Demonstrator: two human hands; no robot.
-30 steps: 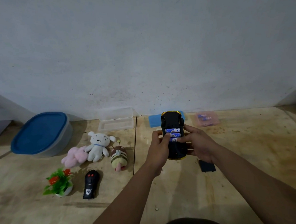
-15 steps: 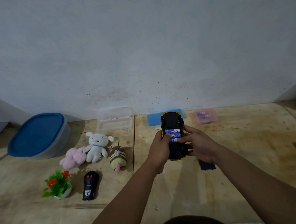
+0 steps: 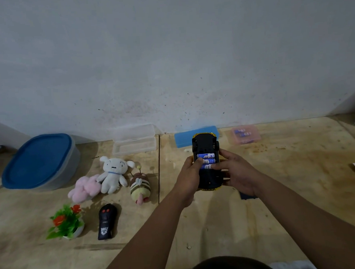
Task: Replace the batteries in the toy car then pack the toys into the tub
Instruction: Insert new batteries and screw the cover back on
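The yellow toy car (image 3: 204, 145) is upside down above the table, black underside facing me. My left hand (image 3: 190, 176) grips its left side and my right hand (image 3: 236, 171) grips its right side. Three blue batteries (image 3: 207, 160) lie in its open compartment, with both thumbs pressing on them. The black battery cover (image 3: 247, 195) lies on the table under my right wrist, partly hidden. The tub (image 3: 41, 161) with a blue lid stands at the far left.
Left of centre lie a white plush (image 3: 112, 173), a pink plush (image 3: 83, 189), a bee plush (image 3: 139, 185), a black remote (image 3: 106, 222) and a small potted plant (image 3: 66, 223). By the wall sit a clear case (image 3: 134, 141), a blue case (image 3: 183, 138) and a pink battery box (image 3: 246, 134).
The view has shifted slightly. My hands and the car stay nearly in place, thumbs still on the batteries.
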